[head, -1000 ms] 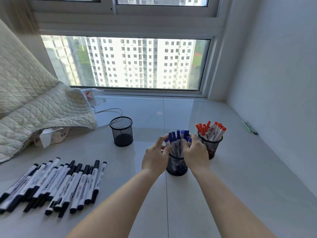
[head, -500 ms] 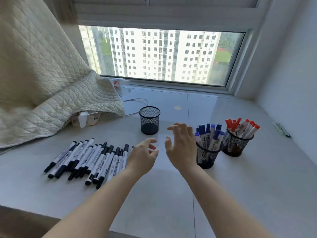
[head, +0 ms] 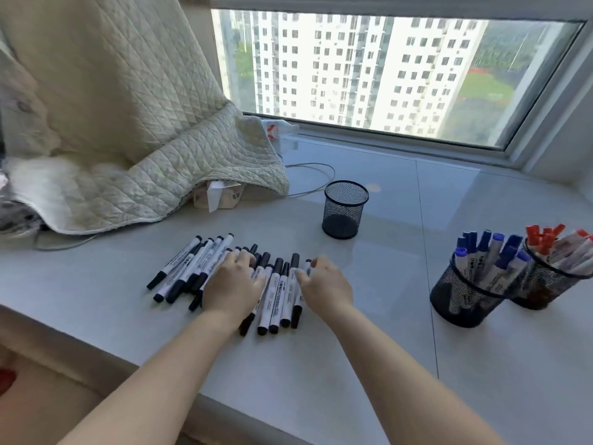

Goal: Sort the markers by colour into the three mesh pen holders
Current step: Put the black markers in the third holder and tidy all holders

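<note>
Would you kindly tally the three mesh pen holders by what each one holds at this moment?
Holder with blue markers: 1
Holder with red markers: 1
Empty holder: 1
Total: 3 holders
The black markers lie loose on the sill, partly under the left hand and the right hand, so they cannot be counted.

Print on the black markers is too blurred to read.

1. Pale grey glossy tiled desk, smooth, mirroring window light.
2. Empty black wire-mesh pen holder, matt metal.
3. Black-capped white markers, smooth plastic.
4. Cream quilted cloth blanket, stitched, matt.
</note>
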